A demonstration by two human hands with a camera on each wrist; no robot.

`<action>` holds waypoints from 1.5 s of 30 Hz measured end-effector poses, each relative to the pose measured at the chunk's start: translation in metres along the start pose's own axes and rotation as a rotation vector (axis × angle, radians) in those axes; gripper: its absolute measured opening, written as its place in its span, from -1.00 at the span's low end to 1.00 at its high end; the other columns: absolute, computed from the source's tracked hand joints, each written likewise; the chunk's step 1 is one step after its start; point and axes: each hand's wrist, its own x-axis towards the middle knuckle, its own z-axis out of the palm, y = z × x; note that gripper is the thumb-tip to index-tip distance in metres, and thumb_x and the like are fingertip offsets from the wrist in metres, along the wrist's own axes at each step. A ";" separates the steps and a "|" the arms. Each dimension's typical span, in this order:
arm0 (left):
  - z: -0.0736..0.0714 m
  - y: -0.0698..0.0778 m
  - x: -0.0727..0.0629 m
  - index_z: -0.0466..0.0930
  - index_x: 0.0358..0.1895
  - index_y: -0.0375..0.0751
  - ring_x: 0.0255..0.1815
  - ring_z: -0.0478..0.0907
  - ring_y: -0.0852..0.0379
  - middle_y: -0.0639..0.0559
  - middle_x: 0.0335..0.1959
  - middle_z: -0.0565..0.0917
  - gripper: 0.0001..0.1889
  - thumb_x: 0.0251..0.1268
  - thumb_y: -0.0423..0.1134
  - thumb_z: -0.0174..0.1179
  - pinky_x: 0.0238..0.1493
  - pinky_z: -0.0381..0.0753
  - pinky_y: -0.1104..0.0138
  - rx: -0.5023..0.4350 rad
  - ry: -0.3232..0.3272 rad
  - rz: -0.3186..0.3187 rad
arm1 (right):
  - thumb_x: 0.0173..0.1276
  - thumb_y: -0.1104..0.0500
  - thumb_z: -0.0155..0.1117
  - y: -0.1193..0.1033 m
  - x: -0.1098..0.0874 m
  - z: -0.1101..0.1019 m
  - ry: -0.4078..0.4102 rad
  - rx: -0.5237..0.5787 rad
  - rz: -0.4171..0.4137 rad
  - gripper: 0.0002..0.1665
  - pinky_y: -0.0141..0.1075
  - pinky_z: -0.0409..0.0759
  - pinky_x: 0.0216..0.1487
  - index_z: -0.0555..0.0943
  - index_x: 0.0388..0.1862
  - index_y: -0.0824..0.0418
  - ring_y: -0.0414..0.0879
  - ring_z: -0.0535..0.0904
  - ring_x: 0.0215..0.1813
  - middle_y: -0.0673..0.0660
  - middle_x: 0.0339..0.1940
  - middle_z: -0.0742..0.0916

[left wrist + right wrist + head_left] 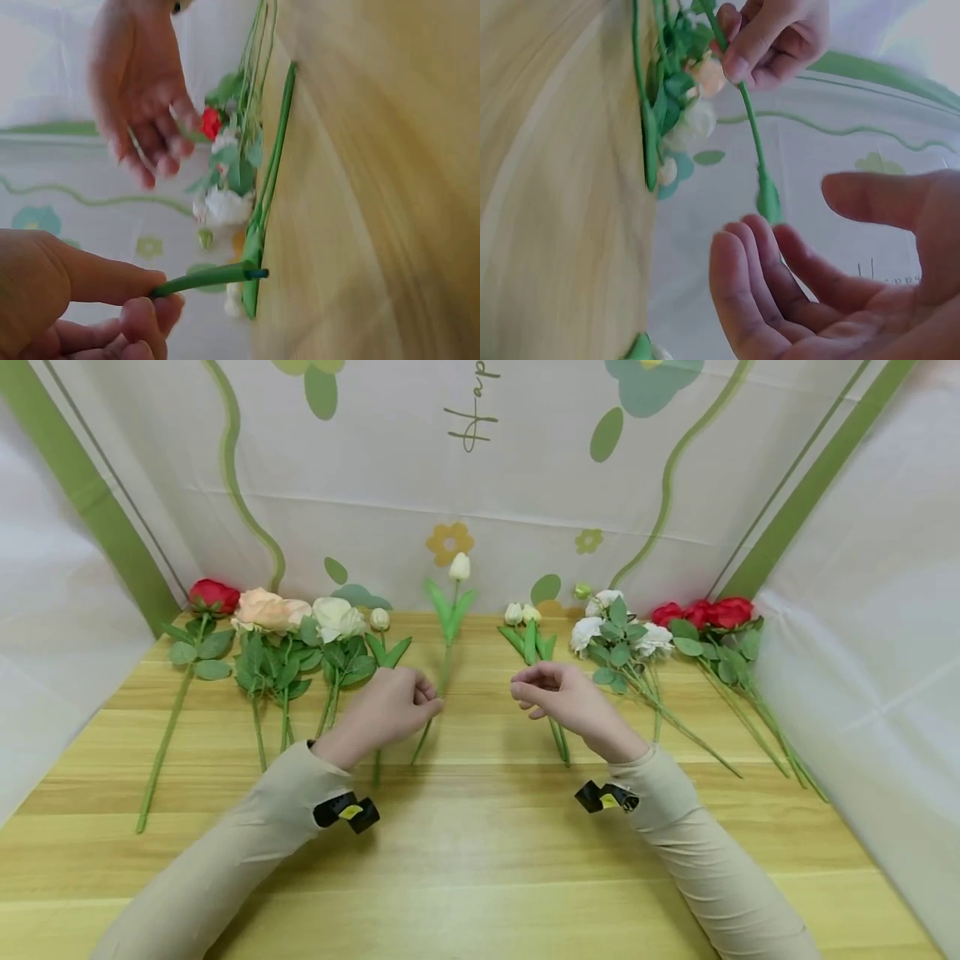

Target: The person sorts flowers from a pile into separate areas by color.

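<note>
My left hand point(393, 706) pinches the stem of a white tulip point(452, 617) between thumb and fingertips. The tulip stands raised over the table, bloom up and leaves spread, its lower stem sticking out below the fingers. In the left wrist view the cut stem end point(259, 274) shows a dark tip. To the right, my right hand point(570, 702) hovers with loosely bent fingers and nothing in them; the right wrist view shows its thumb point(870, 199) apart from the fingers. Beneath it lie two white tulips point(531, 639). Another white tulip point(381, 620) lies beyond my left hand.
Left on the wooden table point(480, 860) lie a red rose point(214, 596), peach roses point(268, 610) and a white rose point(337, 619). Right lie white flowers point(587, 633) and red roses point(727, 612). A printed cloth backdrop point(360, 485) rises behind; white cloth point(885, 652) flanks the table.
</note>
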 end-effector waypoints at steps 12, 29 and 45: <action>0.032 0.033 -0.020 0.62 -0.35 -0.22 -0.60 0.45 0.34 0.15 -0.52 0.61 -0.90 0.25 -0.32 0.36 -0.54 0.49 0.44 -0.049 0.268 0.443 | 0.40 0.09 0.33 -0.016 -0.012 0.015 0.074 0.290 -0.147 -0.58 -0.08 0.61 -0.05 0.59 0.11 0.31 0.27 0.55 0.02 0.33 0.01 0.65; 0.040 0.042 -0.029 0.64 -0.33 -0.18 -0.58 0.42 0.35 0.16 -0.48 0.62 -0.91 0.23 -0.34 0.39 -0.55 0.45 0.46 -0.065 0.342 0.538 | 0.32 0.26 0.40 -0.022 -0.024 0.028 0.019 0.218 -0.306 -0.82 -0.17 0.60 -0.22 0.66 -0.18 0.34 0.26 0.57 -0.26 0.25 -0.23 0.71; 0.029 0.041 -0.032 0.61 -0.27 -0.10 -0.55 0.49 0.38 0.15 -0.47 0.63 -0.70 0.14 0.00 0.46 -0.49 0.51 0.46 0.016 0.132 0.457 | 0.30 0.26 0.42 -0.015 -0.014 -0.005 0.089 0.183 -0.244 -0.80 -0.18 0.63 -0.28 0.70 -0.15 0.34 0.15 0.63 -0.29 0.26 -0.28 0.74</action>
